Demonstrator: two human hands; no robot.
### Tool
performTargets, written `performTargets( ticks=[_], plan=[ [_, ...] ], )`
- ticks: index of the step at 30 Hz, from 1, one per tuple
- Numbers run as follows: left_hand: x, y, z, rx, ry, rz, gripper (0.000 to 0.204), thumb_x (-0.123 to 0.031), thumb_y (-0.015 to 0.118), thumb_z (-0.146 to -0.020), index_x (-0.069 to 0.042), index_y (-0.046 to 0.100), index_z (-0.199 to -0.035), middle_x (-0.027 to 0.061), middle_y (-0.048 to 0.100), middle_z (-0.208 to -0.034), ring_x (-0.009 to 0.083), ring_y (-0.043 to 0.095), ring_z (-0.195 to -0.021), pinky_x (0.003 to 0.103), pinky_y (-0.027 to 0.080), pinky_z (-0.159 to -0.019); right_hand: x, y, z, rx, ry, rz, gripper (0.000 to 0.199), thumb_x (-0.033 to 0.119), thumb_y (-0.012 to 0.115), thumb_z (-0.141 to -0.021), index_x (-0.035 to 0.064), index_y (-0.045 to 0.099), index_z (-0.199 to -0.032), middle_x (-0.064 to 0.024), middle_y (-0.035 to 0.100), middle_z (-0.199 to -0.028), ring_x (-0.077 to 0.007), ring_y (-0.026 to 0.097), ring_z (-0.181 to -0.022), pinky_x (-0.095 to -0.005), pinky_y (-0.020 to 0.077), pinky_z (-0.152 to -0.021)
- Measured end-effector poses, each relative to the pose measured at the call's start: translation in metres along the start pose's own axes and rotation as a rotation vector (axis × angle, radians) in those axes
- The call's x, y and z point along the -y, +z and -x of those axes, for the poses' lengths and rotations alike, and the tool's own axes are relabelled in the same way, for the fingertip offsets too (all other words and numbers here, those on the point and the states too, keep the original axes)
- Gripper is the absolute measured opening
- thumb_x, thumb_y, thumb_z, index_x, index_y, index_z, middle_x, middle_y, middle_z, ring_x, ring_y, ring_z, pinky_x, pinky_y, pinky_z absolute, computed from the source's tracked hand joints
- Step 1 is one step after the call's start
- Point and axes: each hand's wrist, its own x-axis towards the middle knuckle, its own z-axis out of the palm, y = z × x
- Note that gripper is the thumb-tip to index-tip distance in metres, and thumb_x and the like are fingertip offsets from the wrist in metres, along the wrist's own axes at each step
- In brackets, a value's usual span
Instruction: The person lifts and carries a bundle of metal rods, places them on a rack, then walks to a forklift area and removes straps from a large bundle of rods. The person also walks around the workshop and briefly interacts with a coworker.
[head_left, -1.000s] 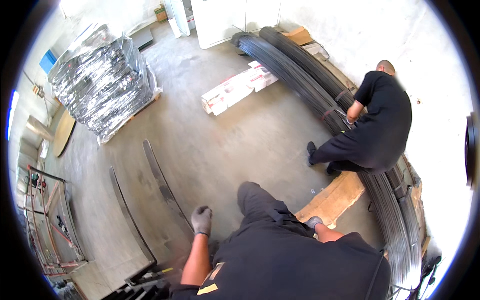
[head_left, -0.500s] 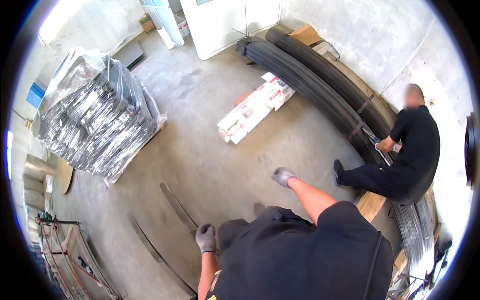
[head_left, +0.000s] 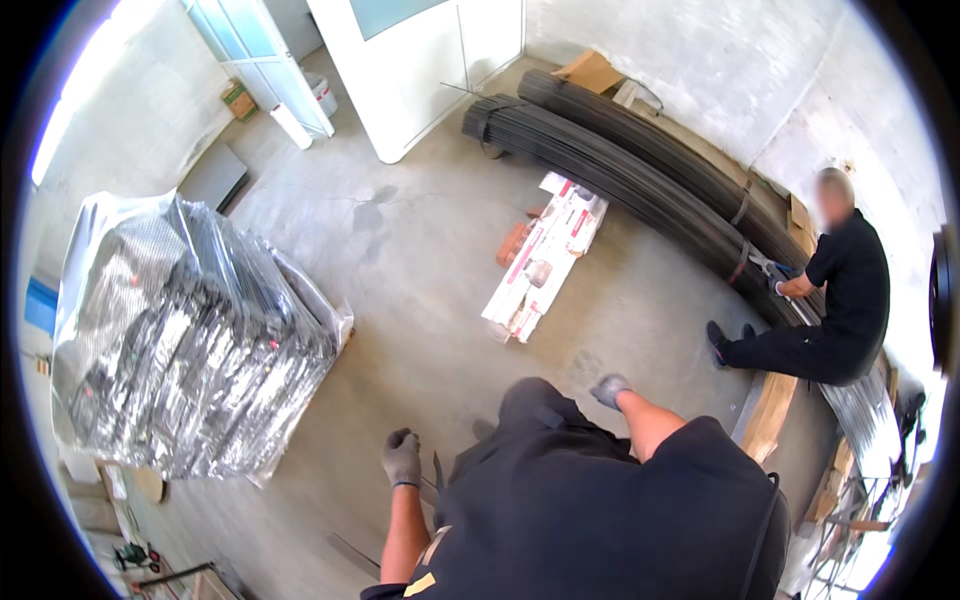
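My left hand (head_left: 402, 458) wears a grey glove and is curled into a fist low over the concrete floor. A thin dark metal strip (head_left: 437, 470) stands just to its right, and I cannot tell whether they touch. My right hand (head_left: 608, 390), also in a grey glove, reaches forward past my raised knee (head_left: 530, 400) with loose fingers and nothing in it. My black shirt fills the lower middle of the view.
A plastic-wrapped pallet of metal parts (head_left: 190, 340) stands at the left. Flat white and red cartons (head_left: 545, 255) lie ahead. Long bundles of dark steel bars (head_left: 640, 180) run along the right wall, where another person (head_left: 840, 300) sits on a wooden plank (head_left: 768, 415).
The view has swung left and up, so the pallet and cartons look closer. My right hand has come from behind my body to in front of my knee. The long floor strips have left view.
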Motion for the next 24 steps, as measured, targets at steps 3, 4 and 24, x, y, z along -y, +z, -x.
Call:
performTargets(
  ticks=[3,4,24],
  plan=[
    [-0.062,-0.028,-0.082,0.033,0.068,-0.051,0.022,-0.006,0.066,-0.097,0.001,0.073,-0.117,0.0111,0.077,-0.098,0.0174,0.071,-0.081,0.031,0.057,-0.073,-0.003,0.02,0.023,0.154,0.147,-0.001,0.045,0.046,0.062,-0.096,0.0074,0.084,-0.101,-0.0165,0.081,-0.11,-0.0335,0.077,-0.103,-0.0457,0.0582,-0.096],
    [-0.087,-0.03,-0.106,0.05,0.077,-0.042,0.022,-0.005,0.066,-0.097,0.001,0.073,-0.117,0.0109,0.077,-0.097,0.0173,0.071,-0.08,0.031,0.057,-0.072,0.0,0.032,0.022,0.204,0.235,-0.039,0.043,0.046,0.063,-0.097,0.0085,0.084,-0.102,-0.0149,0.081,-0.11,-0.0325,0.077,-0.102,-0.0456,0.0584,-0.094],
    [-0.354,0.109,-0.55,0.143,-0.043,-0.127,0.023,-0.003,0.074,-0.087,0.002,0.075,-0.109,0.0086,0.074,-0.087,0.0159,0.068,-0.071,0.031,0.056,-0.065,0.546,-0.495,-0.331,-0.272,-0.205,-0.653,0.043,0.04,0.072,-0.092,0.0085,0.078,-0.121,-0.0172,0.079,-0.118,-0.0351,0.074,-0.113,-0.0439,0.0567,-0.099]
  ],
)
